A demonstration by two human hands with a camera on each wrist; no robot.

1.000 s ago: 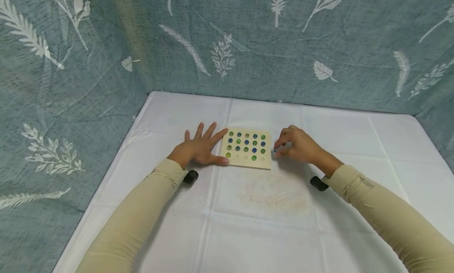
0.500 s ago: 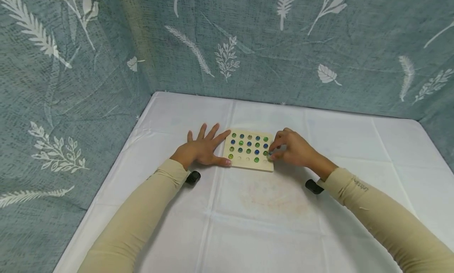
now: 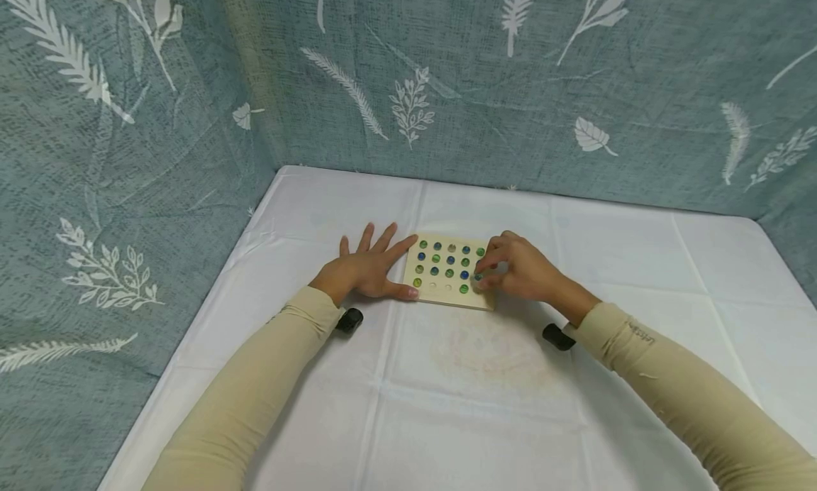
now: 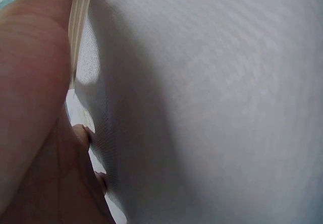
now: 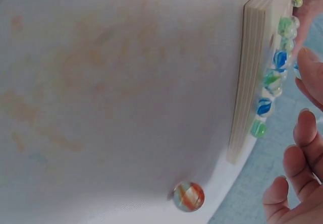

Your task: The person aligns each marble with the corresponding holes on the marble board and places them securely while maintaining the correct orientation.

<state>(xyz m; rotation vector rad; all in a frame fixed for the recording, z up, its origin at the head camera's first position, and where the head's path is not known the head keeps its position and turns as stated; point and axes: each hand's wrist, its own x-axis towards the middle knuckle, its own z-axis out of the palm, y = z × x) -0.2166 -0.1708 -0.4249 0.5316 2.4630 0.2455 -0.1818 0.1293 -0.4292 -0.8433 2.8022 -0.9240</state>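
A pale wooden board point(image 3: 440, 296) lies on the table, with green and blue glass marbles point(image 3: 450, 260) seated in rows of round hollows. Two bare hollows show in its front row. My left hand point(image 3: 365, 272) lies spread flat at the board's left side, thumb and index fingertip against its edge. Over the board's right part, my right hand point(image 3: 522, 265) pinches a marble with blue in it point(image 5: 297, 70) between thumb and finger, mostly covered by the thumb in the right wrist view. The right hand hides some right-side hollows in the head view.
An orange-streaked marble point(image 5: 189, 196) rests on the white cloth beside the board in the right wrist view. A teal curtain point(image 3: 485, 122) with white leaf prints hangs behind the table point(image 3: 485, 420). A dark wrist device point(image 3: 559, 337) sits under each cuff.
My right hand has moved left from beside the board to over its right part, carrying the pinched marble. The left hand keeps its place at the board; the head view has shifted slightly.
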